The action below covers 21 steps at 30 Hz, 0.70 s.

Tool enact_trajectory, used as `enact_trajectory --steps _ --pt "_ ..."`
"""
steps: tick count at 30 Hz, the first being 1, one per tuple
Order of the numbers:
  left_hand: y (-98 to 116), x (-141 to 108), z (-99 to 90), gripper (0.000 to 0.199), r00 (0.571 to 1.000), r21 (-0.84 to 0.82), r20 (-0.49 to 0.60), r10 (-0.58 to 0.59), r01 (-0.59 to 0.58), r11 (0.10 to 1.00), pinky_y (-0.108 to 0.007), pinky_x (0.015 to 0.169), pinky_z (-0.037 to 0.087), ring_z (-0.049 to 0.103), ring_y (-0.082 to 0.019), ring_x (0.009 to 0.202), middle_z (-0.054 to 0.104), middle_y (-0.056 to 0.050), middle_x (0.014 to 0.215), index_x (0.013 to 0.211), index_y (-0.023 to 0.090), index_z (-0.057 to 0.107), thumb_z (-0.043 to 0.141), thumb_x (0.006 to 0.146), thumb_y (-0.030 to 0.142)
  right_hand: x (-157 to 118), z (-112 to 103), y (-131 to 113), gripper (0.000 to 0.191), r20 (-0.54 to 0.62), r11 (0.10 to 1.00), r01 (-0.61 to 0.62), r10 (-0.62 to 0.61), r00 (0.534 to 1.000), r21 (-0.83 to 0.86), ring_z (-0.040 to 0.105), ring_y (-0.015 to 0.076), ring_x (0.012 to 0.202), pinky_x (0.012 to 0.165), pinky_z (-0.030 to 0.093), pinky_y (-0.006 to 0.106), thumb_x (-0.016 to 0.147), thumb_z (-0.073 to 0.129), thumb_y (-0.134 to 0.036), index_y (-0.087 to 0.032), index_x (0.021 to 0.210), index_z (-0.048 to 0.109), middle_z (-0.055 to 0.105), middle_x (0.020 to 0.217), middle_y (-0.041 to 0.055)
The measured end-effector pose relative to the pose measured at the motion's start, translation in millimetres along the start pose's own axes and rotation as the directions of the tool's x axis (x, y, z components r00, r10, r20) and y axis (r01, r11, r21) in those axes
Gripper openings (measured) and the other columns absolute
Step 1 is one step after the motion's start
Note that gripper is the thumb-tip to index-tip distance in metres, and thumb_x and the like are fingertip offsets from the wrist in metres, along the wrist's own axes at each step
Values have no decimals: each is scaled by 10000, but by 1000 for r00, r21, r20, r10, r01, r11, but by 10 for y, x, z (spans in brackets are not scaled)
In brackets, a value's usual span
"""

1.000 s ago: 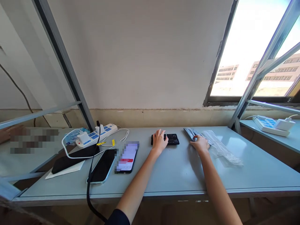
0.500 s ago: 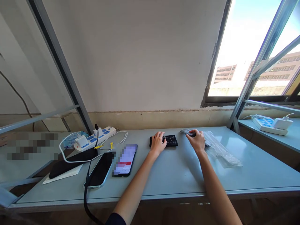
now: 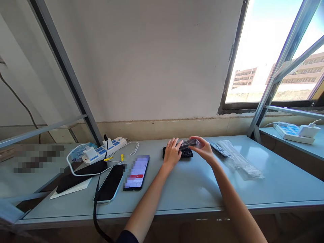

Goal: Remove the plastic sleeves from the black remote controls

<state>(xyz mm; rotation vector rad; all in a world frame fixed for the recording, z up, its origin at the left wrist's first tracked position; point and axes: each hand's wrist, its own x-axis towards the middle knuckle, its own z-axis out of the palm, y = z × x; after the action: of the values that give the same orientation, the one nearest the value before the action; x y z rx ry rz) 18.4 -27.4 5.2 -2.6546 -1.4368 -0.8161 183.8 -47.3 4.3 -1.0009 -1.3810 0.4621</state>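
Black keypad (image 3: 186, 153) is flat on the bench (image 3: 187, 189), mid-span toward the wall, left end under the left hand (image 3: 172, 152). Left fingers lie spread over it; can't tell if they're gripping or just resting, or whether the tips touch the wrapped piece.

Change in the last half second: right hand (image 3: 203, 148) came left, from the plastic on the right to just over the keypad. Right fingers are pinching the right end of a dark, clear-wrapped piece (image 3: 188, 143), which overlaps the keypad's far edge in view. Can't tell if the two touch. Keypad and left hand look unmoved. My read: work is now at the keypad, both hands close together.

With the right hand away, a slim buttoned remote (image 3: 218, 148) shows uncovered, beside the clear plastic bag (image 3: 241, 160).

Further out, left: lit phone (image 3: 138, 172), dark-screened phone (image 3: 110, 184), then power strip (image 3: 116, 143) with white cable (image 3: 71, 163). No hand on any of those.
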Motion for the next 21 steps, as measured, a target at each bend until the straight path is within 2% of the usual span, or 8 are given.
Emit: enact_trajectory --steps 2,4,7,9,12,16,18,21 --pt "28 -3 0 471 999 -17 25 -23 23 1000 -374 1089 349 481 -217 1250 537 -46 1343 1228 239 562 458 797 84 6 -55 -16 498 -19 995 -66 67 998 69 602 189 808 697 514 307 528 807 -502 -188 888 666 658 934 65" --pt "55 -9 11 450 999 -44 33 -28 29 999 -359 1044 389 526 -213 1188 573 -39 1291 1196 239 573 479 783 88 3 -90 -35 464 20 978 -155 154 988 139 591 177 783 635 507 275 514 807 -488 -186 836 665 653 927 57" --pt "83 -24 21 527 999 -92 34 -15 18 996 -336 1019 401 535 -202 1171 583 -32 1278 1271 240 513 498 771 75 -16 -84 -71 392 105 949 -231 213 971 215 593 179 799 617 505 252 469 802 -430 -186 733 645 652 902 41" --pt "89 -31 11 586 999 -110 41 -9 13 994 -321 1007 404 536 -195 1167 583 -28 1281 1323 243 469 500 769 54 -26 -62 -97 343 143 942 -252 224 964 223 597 170 735 590 507 255 472 770 -395 -185 704 628 656 874 35" --pt "74 -29 -25 609 999 -101 32 -26 30 994 -311 981 410 548 -189 1143 598 -12 1260 1325 273 474 488 772 19 -20 -48 -120 335 168 912 -314 278 946 263 598 163 666 540 503 264 505 680 -382 -193 779 638 665 928 40" --pt "13 -10 -78 597 992 -81 -22 -125 123 989 -325 967 409 541 -202 1141 611 -26 1222 1296 272 502 494 767 -3 19 -80 -91 439 35 866 -408 417 908 288 611 171 707 528 486 247 545 587 -427 -209 922 645 657 993 45" --pt "-21 -2 -94 571 985 -80 -36 -172 168 982 -323 950 416 540 -205 1143 619 -38 1188 1262 263 525 498 762 -12 34 -103 -55 438 -32 856 -438 463 886 274 602 155 688 525 467 234 563 571 -445 -214 929 642 653 994 42" --pt "-58 3 -105 530 977 -68 -30 -210 207 976 -308 931 421 548 -199 1136 620 -42 1152 1194 252 556 510 750 -33 37 -121 0 393 -58 850 -462 490 870 254 600 144 673 520 441 221 576 582 -441 -225 897 650 651 1000 34"
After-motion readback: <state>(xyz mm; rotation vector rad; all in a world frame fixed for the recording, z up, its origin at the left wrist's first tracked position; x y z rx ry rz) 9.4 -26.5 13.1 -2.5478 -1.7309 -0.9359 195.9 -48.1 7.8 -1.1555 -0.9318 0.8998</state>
